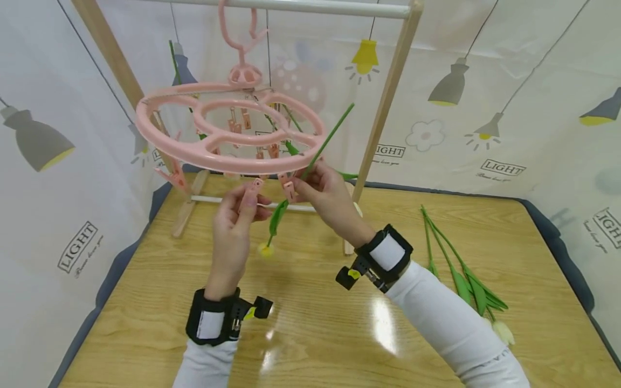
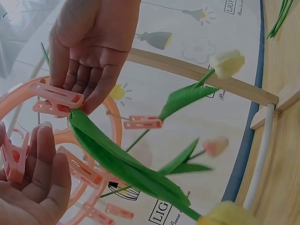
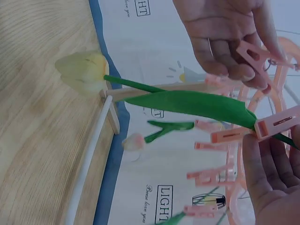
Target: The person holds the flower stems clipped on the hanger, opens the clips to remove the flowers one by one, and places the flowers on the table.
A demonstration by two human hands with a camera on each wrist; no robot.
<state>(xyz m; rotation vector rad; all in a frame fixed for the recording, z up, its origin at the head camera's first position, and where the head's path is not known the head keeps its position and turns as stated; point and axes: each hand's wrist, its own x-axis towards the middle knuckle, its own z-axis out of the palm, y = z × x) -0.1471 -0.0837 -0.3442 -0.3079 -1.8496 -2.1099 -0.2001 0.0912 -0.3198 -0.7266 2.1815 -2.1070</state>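
My left hand holds a pink clothespin between thumb and fingers, below the front rim of a round pink drying hanger. To its right, my right hand pinches the green stem of a yellow tulip, beside another pink clothespin. The tulip hangs head down with its leaf below that clothespin, and its stem end slants up past the rim. In the right wrist view, this clothespin's arms lie on either side of the stem; whether it grips the stem is unclear.
The hanger's hook hangs from a white bar on a wooden frame. More tulips, one with a pink head, hang in clothespins behind. Several tulips lie at the table's right.
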